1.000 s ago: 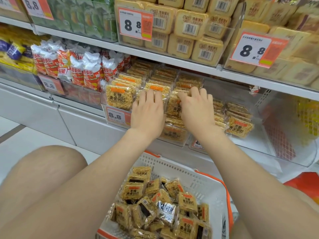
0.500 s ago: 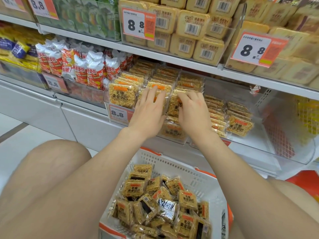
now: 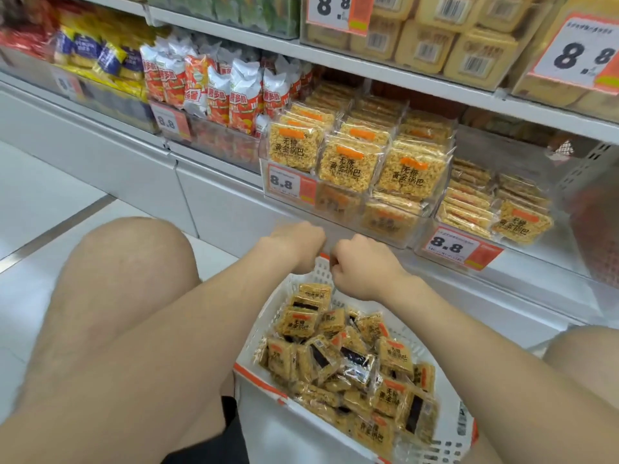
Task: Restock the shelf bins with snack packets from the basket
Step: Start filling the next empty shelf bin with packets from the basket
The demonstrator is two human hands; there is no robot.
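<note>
Facing a white retail shelving unit, the camera looks down over the person's bare knees.

**Surfaces and room**
- Floor (image 3: 50, 202): pale glossy tiles, left of the frame, with one grey strip running diagonally.
- Base panel (image 3: 217, 199): plain white, below the lowest shelf, centre left.
- Upper shelf (image 3: 418, 80): white edge crossing the upper right; yellow barcoded boxes (image 3: 432, 45) are stacked on it behind a large "8.8" price card (image 3: 582, 58).
- Lower shelf, upper left: blue-and-yellow packs (image 3: 97, 58), then red-and-white bags (image 3: 214, 92) standing upright.

**Task items**
- Shelf bin (image 3: 398, 234): clear plastic, centre of the frame, filled with upright rows of golden snack packets; an "8.8" label (image 3: 289, 184) is fixed to its front left.
- Second bin (image 3: 432, 229): just beside it to the right, partly filled, packets lying lower.
- Basket (image 3: 261, 329): white perforated plastic with orange trim, lower centre, between the knees.
- Snack packets (image 3: 338, 360): loose heap inside the basket.

**Hands**
- Left hand (image 3: 294, 247): above the basket's far rim, motion-blurred; fingers folded downward, and whether they hold anything cannot be told.
- Right hand (image 3: 365, 269): just beside it, near touching; fingers curled into a fist with no packet visible in it.
</note>
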